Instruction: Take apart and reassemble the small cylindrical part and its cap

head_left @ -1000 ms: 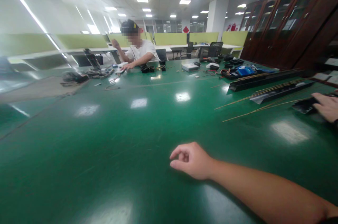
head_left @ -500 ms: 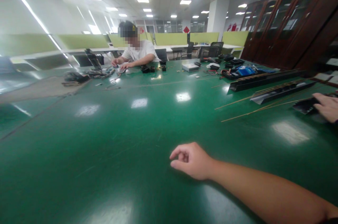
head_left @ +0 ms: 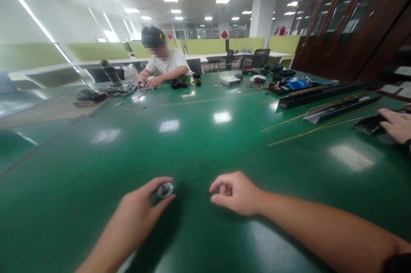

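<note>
Between the thumb and fingers of my left hand (head_left: 141, 208) is a small round object (head_left: 165, 190) with a pale, shiny rim and a darker middle; its exact kind cannot be made out. That hand is held over the near part of the green table (head_left: 189, 148). To its right, my right hand (head_left: 237, 193) rests on or just above the table, fingers curled. A gap shows between its thumb and forefinger, and nothing is in it. The two hands are apart.
Another person's hand (head_left: 396, 125) at the right edge touches a black channel piece (head_left: 369, 124). Thin rods lie by a longer black channel (head_left: 340, 108). Across the table a person in a white shirt (head_left: 168, 63) handles small parts. A white box (head_left: 230, 80) stands at the far side.
My left hand has come into view from the lower left, holding the small round object. My right hand stays nearly where it was.
</note>
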`<move>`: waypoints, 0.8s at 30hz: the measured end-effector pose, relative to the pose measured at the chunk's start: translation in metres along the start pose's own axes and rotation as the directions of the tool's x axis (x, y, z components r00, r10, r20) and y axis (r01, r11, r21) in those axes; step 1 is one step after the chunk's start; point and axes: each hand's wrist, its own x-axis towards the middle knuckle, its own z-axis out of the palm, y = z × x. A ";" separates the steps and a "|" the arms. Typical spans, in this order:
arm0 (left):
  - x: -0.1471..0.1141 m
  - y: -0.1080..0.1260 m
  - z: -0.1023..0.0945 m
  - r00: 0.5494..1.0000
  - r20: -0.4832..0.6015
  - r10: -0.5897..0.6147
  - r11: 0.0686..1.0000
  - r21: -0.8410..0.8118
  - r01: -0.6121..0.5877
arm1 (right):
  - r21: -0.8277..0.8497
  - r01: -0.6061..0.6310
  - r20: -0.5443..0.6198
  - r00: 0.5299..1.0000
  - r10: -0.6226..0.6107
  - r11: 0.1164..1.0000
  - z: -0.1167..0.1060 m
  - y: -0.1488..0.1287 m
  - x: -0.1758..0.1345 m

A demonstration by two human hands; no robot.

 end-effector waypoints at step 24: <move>0.016 0.051 0.078 0.964 0.194 0.184 0.845 -0.531 -0.054 | -0.016 0.101 -0.052 0.994 -0.101 0.995 0.000 -0.001 -0.001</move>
